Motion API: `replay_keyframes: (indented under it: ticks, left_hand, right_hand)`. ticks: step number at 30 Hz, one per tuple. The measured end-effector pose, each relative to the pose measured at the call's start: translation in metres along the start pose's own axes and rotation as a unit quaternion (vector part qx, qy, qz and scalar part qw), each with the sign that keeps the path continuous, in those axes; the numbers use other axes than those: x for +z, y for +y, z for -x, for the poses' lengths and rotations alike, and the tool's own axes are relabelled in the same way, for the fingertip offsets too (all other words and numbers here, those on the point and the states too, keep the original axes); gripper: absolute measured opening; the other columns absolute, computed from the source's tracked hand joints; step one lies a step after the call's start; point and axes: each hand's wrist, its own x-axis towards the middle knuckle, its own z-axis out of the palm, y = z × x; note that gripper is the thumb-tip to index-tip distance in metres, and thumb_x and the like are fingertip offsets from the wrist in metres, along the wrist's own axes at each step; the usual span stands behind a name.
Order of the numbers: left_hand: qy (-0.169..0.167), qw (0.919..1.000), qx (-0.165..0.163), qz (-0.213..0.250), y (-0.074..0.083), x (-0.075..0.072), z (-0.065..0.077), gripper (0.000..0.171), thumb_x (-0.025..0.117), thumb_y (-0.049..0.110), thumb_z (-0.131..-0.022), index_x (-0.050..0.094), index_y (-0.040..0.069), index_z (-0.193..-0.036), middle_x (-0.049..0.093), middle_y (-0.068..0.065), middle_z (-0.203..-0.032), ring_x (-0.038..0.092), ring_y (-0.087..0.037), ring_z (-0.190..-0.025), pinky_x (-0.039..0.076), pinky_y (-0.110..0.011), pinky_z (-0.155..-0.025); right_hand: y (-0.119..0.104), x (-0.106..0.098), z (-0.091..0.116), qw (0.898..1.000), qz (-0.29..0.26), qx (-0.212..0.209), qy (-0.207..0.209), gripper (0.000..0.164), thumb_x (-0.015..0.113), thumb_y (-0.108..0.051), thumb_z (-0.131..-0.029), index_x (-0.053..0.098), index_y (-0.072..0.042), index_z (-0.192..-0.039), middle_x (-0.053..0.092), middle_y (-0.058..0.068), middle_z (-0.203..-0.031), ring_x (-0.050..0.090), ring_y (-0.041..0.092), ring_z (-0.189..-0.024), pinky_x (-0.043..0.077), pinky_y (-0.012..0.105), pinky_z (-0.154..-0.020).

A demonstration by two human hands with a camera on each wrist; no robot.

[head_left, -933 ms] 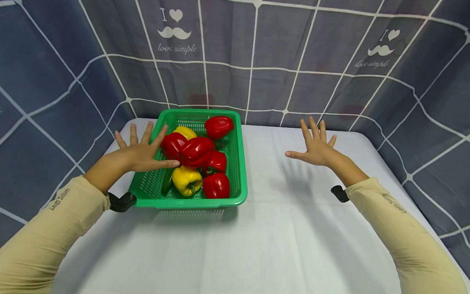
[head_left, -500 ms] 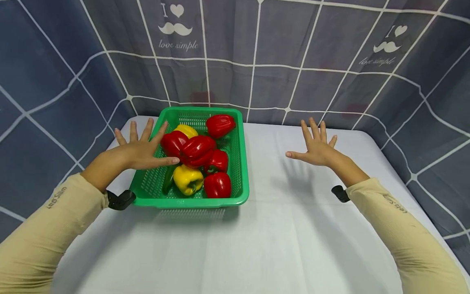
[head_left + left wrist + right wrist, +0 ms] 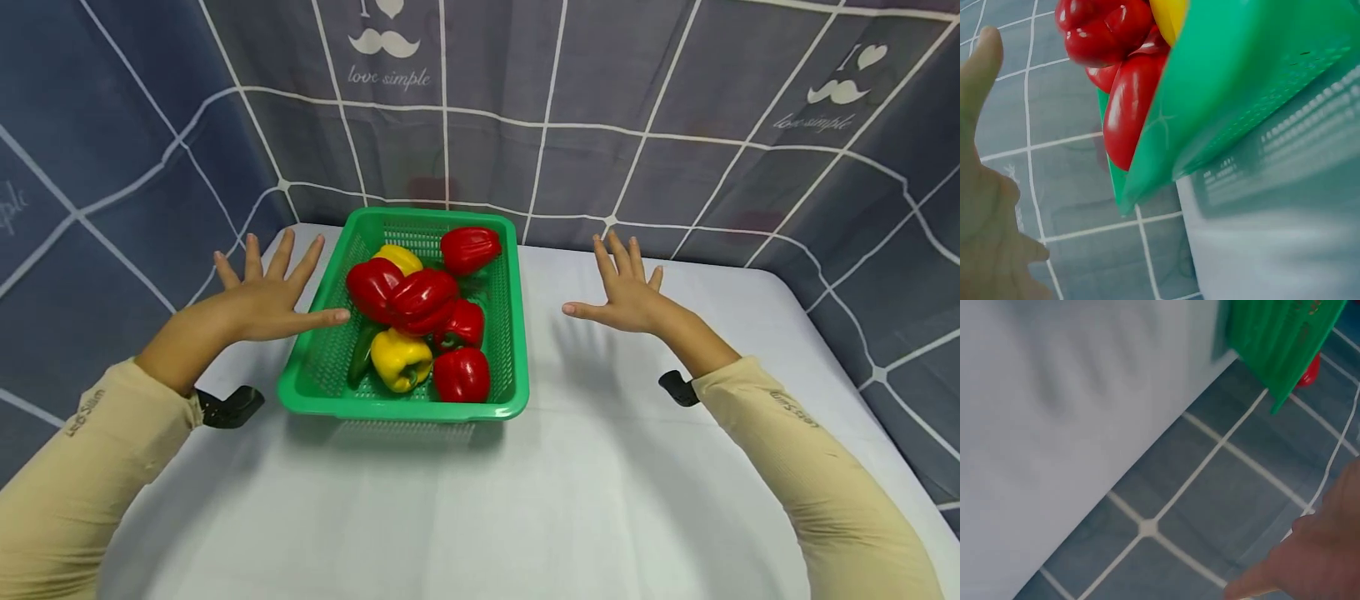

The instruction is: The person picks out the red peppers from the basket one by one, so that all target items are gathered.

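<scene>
Green rectangular perforated plastic basket sits on white cloth-covered table, dark white-gridded fabric curtain behind at twelve o'clock; inside it, glossy red bell pepper at one o'clock, blocky yellow pepper at six; flanking it, bare left hand at nine, bare right hand at three.

**Red, yellow, green light it up!**

Red peppers, yellow peppers, and green all over the basket! White for the cloth, while the grey-blue curtain flashes white grid lines, hearts and moustaches. Beige sleeves, dark lettering on them; black straps!
</scene>
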Motion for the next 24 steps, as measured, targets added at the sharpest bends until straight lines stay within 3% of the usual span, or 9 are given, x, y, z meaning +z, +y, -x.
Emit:
replay_keyframes:
  ticks: [3, 6, 10, 13, 15, 18, 24]
  left_hand:
    - [-0.018, 0.9979, 0.021, 0.058, -0.007, 0.003, 0.003, 0.096, 0.039, 0.067, -0.084, -0.025, 0.024, -0.141, -0.028, -0.021, -0.146, -0.029, -0.054, -0.122, -0.018, -0.076, -0.084]
    - [-0.034, 0.9883, 0.047, 0.141, -0.018, 0.009, 0.008, 0.089, 0.04, 0.057, -0.089, -0.026, 0.027, -0.141, -0.029, -0.017, -0.147, -0.021, -0.051, -0.129, -0.007, -0.076, -0.089]
    - [-0.031, 0.9652, 0.092, 0.243, -0.033, 0.021, 0.01, 0.08, 0.039, 0.044, -0.094, -0.025, 0.028, -0.141, -0.026, -0.012, -0.149, -0.016, -0.043, -0.135, 0.001, -0.072, -0.095]
    - [-0.027, 0.9455, 0.128, 0.298, -0.04, 0.034, 0.006, 0.074, 0.035, 0.037, -0.097, -0.025, 0.029, -0.141, -0.023, -0.011, -0.15, -0.011, -0.045, -0.135, 0.002, -0.071, -0.097]
    - [-0.022, 0.936, 0.143, 0.321, -0.043, 0.043, 0.003, 0.072, 0.034, 0.033, -0.098, -0.025, 0.029, -0.141, -0.022, -0.013, -0.15, -0.005, -0.05, -0.134, 0.005, -0.071, -0.097]
    - [-0.009, 0.9291, 0.151, 0.338, -0.045, 0.054, -0.002, 0.074, 0.036, 0.029, -0.098, -0.024, 0.028, -0.141, -0.02, -0.016, -0.15, 0.0, -0.055, -0.131, 0.01, -0.07, -0.097]
    - [0.01, 0.9152, 0.162, 0.369, -0.046, 0.069, -0.01, 0.073, 0.038, 0.027, -0.098, -0.02, 0.032, -0.143, -0.01, -0.02, -0.151, 0.001, -0.05, -0.134, 0.015, -0.07, -0.097]
  right_hand:
    - [-0.011, 0.003, -0.004, 1.0, -0.012, -0.019, -0.001, 0.107, 0.05, -0.068, -0.077, -0.021, -0.023, -0.143, -0.029, 0.001, -0.149, -0.031, 0.031, -0.133, -0.01, 0.072, -0.095]
    - [-0.026, 0.006, -0.01, 0.999, -0.025, -0.039, -0.002, 0.107, 0.051, -0.068, -0.077, -0.021, -0.024, -0.143, -0.027, 0.0, -0.15, -0.029, 0.029, -0.134, -0.01, 0.071, -0.096]
    - [-0.051, 0.009, -0.017, 0.997, -0.037, -0.068, -0.002, 0.107, 0.053, -0.065, -0.077, -0.021, -0.024, -0.143, -0.023, 0.002, -0.151, -0.026, 0.029, -0.136, -0.008, 0.071, -0.097]
    - [-0.07, 0.013, -0.023, 0.995, -0.046, -0.09, -0.004, 0.108, 0.055, -0.063, -0.077, -0.02, -0.024, -0.144, -0.021, 0.003, -0.152, -0.024, 0.028, -0.137, -0.007, 0.071, -0.097]
    - [-0.081, 0.016, -0.027, 0.993, -0.05, -0.103, -0.008, 0.108, 0.055, -0.064, -0.076, -0.02, -0.025, -0.143, -0.02, 0.003, -0.152, -0.023, 0.028, -0.137, -0.007, 0.071, -0.097]
    - [-0.095, 0.021, -0.033, 0.991, -0.053, -0.123, -0.016, 0.108, 0.053, -0.066, -0.076, -0.021, -0.026, -0.143, -0.021, 0.001, -0.151, -0.024, 0.027, -0.137, -0.007, 0.07, -0.098]
    - [-0.115, 0.027, -0.04, 0.988, -0.057, -0.138, -0.026, 0.109, 0.055, -0.065, -0.075, -0.019, -0.024, -0.144, -0.021, 0.0, -0.151, -0.024, 0.027, -0.137, -0.008, 0.069, -0.099]
